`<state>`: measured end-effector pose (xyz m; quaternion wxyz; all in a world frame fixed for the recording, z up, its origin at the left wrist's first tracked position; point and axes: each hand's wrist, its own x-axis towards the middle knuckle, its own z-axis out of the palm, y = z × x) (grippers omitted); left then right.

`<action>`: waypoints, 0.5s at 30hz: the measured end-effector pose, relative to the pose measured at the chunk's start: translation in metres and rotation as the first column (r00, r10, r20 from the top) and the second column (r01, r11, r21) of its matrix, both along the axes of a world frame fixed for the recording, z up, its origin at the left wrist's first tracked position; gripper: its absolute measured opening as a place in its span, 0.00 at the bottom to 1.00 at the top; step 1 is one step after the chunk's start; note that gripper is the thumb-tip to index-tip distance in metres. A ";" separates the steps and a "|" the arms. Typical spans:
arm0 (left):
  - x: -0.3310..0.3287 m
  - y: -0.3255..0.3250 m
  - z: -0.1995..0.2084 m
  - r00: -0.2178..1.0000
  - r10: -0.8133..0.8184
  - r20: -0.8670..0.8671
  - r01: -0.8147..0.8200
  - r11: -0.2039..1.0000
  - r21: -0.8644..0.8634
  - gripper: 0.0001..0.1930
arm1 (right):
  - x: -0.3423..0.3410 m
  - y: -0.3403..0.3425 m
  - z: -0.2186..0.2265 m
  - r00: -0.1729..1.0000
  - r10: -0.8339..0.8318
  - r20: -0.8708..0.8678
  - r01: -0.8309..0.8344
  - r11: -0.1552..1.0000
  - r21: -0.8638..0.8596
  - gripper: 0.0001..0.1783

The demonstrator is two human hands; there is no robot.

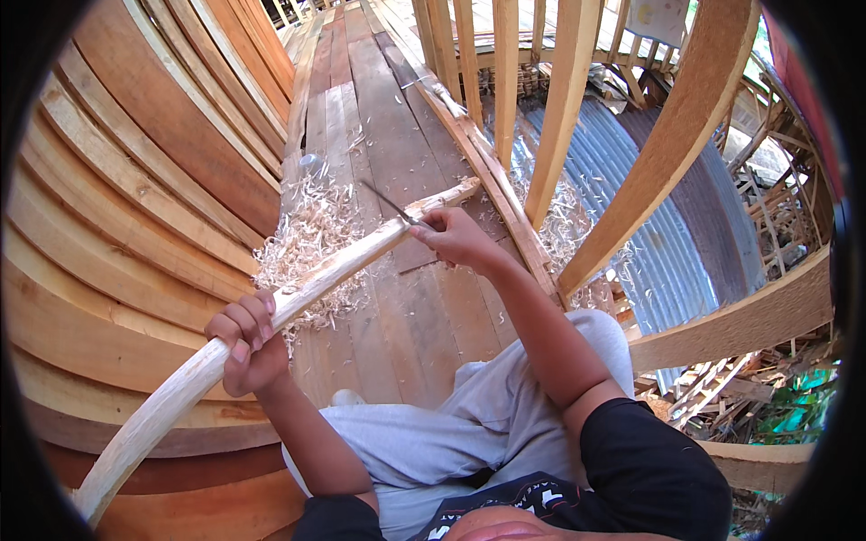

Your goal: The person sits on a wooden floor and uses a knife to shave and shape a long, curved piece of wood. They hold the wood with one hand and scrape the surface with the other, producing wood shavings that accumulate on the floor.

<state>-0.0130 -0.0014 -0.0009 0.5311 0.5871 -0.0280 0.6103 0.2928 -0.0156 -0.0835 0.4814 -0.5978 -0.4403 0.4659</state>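
A long, pale, peeled wooden pole [338, 268] runs slantwise in front of me, from the lower left up to the railing side on the right. My left hand [245, 341] is wrapped round it at its middle. Toward the far end, my right hand [448, 236] grips a knife [388, 200], its handle mostly hidden by my fingers. The thin dark blade lies across the top of the pole and points up and left. The wood's surface looks shaved, with a small knot or raised spot just beyond my left hand.
Curled wood shavings [311, 239] lie heaped on the plank floor [433, 307] beyond the pole. On the left rises a board wall [135, 207]. Wooden railing posts [564, 117] stand on the right, with a corrugated metal roof [622, 198] below. A small greyish object [310, 162] sits by the shavings.
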 end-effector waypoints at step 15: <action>0.014 -0.004 0.007 0.998 -0.007 0.070 0.006 1.000 0.019 0.14 | -0.022 0.009 -0.016 0.663 -0.276 0.696 0.326 0.943 0.064 0.33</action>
